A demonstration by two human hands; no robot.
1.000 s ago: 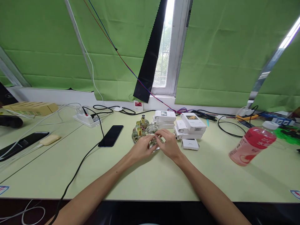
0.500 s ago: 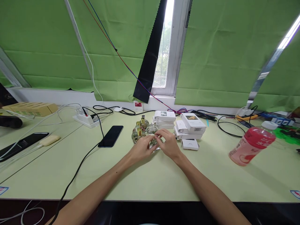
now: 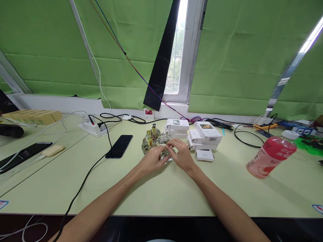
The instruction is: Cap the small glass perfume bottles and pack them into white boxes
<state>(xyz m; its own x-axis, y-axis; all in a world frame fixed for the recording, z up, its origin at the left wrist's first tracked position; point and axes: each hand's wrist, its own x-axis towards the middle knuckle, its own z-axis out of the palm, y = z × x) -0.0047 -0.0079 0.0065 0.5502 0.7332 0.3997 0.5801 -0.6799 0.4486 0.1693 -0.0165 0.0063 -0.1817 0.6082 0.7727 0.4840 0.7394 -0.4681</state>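
Note:
Both my hands meet at the middle of the pale green table [image 3: 161, 191], closed around a small clear glass bottle [image 3: 165, 156]. My left hand [image 3: 150, 161] cups the bottle from the left. My right hand [image 3: 182, 154] pinches at its top with thumb and fingers; the bottle's cap area is hidden by the fingers. Just behind stand several round glass perfume bottles with gold caps [image 3: 149, 142]. To the right lies a stack of small white boxes [image 3: 204, 138], with one box [image 3: 205, 155] lying flat in front of it.
A black phone [image 3: 119, 146] and a black cable [image 3: 93, 168] lie left of my hands. A white power strip [image 3: 92, 127] sits further back. A pink drink bottle [image 3: 273, 154] stands at right. Tangled cables [image 3: 242, 131] run along the window wall. Another phone [image 3: 22, 155] rests far left.

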